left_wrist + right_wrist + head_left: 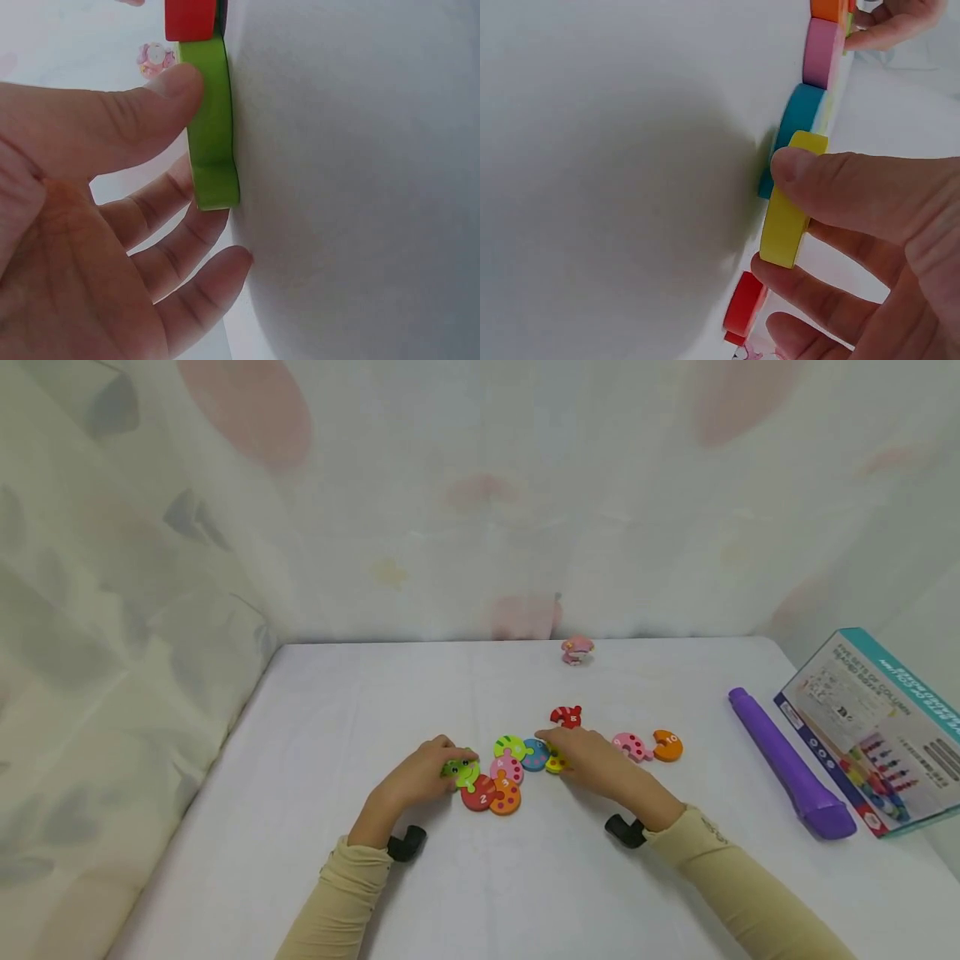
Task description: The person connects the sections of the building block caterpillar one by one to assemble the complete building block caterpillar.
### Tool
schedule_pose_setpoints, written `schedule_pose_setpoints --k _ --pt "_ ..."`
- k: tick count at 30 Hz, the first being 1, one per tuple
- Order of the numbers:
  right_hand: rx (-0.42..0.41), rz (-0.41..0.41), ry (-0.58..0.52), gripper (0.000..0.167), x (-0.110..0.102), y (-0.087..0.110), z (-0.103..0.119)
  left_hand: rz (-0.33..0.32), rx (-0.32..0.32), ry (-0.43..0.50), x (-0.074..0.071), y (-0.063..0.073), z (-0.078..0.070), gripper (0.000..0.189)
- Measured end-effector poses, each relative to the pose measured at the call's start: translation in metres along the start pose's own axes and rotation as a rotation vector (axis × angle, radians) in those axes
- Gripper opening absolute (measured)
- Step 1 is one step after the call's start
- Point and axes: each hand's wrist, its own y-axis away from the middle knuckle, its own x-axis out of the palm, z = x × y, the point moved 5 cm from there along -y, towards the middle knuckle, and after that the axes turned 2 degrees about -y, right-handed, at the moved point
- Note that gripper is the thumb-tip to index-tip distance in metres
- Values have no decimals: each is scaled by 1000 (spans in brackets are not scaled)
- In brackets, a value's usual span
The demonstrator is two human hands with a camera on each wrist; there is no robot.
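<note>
My left hand holds the green smiling-face puzzle piece at the left end of a curved chain, thumb against its near edge. The red piece marked 2 adjoins it, followed by orange, pink, green striped and blue pieces. At the chain's right end, my right hand pinches a yellow puzzle piece between thumb and fingers. In the right wrist view, the yellow piece overlaps the blue one. Just beyond this hand lies a red striped piece.
A pink dotted piece and an orange piece marked 10 lie right of my right hand. A small pink figurine stands at the table's back edge. At the right are a purple club-shaped object and a printed box.
</note>
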Motion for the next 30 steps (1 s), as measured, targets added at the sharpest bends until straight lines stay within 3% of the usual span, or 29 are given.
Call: schedule_pose_setpoints --k 8,15,24,30 --pt "23 -9 38 60 4 -1 -1 -4 6 -8 0 -1 0 44" --pt "37 -1 -11 65 2 -1 -6 -3 -6 -5 0 -1 2 43" --pt "36 -96 -37 60 -22 -4 -26 -1 -1 -6 0 -1 2 43" --pt "52 -131 14 57 -37 -12 -34 7 3 4 2 -1 2 43"
